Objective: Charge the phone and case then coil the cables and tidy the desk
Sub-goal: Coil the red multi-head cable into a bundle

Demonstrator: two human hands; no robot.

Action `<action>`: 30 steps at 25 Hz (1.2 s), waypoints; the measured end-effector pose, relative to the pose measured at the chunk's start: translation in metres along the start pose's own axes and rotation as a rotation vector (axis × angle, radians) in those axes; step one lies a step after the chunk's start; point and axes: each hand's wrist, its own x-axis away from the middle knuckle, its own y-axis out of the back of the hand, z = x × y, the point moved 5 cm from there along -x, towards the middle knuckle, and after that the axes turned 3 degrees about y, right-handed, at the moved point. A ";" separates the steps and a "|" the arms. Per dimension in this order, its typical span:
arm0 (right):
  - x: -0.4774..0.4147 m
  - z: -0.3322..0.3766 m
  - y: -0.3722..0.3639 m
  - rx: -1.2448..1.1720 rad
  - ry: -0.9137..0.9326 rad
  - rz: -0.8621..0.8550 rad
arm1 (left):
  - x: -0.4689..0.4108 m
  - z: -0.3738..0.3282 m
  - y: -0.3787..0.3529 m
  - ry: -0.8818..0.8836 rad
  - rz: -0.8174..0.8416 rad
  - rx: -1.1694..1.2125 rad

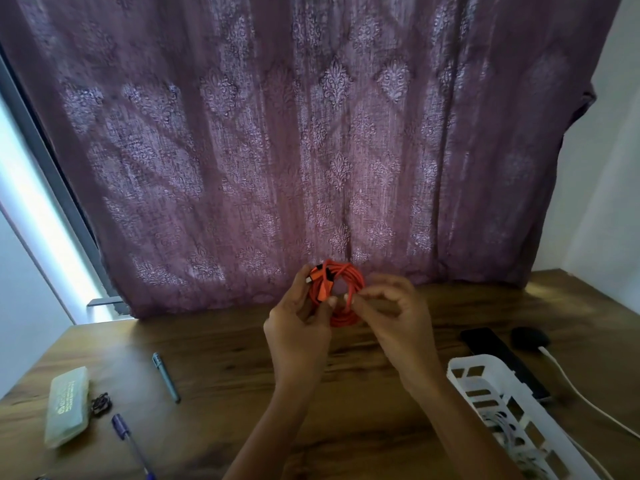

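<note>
Both hands raised over desk (221,358): left hand (298,327) grips orange cable (341,289) coil to keep loops together, right hand (391,313) pinches its far side, likely tucking the end.

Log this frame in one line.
phase: coiling | left hand: grips orange cable | right hand: pinches cable | cable: coiled, above desk | basket: right

The head-worn wide-angle view looks down across the desk (221,355) toward the curtain (277,133).
</note>
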 end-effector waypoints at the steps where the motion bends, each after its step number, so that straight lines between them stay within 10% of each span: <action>1: 0.003 -0.002 -0.004 0.003 -0.038 0.048 | 0.001 -0.001 -0.001 -0.005 -0.003 0.018; 14: -0.013 0.007 0.007 -0.214 -0.297 0.044 | 0.005 -0.001 0.005 -0.027 -0.041 -0.005; 21: -0.007 -0.011 0.000 -0.201 -0.407 0.177 | 0.009 0.022 -0.002 0.307 0.005 0.456; 30: -0.018 0.000 0.001 -0.132 -0.257 0.441 | -0.019 0.002 -0.001 0.226 0.575 -0.132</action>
